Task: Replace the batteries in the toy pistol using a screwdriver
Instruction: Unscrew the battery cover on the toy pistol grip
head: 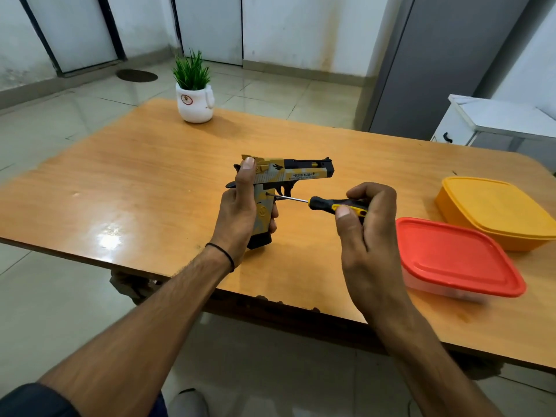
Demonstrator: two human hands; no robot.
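Early stage: left hand grips toy pistol at centre frame, right hand grasps screwdriver, tip at grip screw; compartment apparently unopened, battery swap pending.

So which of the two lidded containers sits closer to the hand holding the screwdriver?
The red-lidded container, just right of the right hand; the yellow container lies behind it, farther away.

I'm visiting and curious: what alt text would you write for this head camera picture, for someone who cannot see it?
A person's left hand holds a toy pistol upright over a wooden table, while the right hand presses a screwdriver tip into the grip. A red-lidded container, a yellow container and a potted plant sit on the table.
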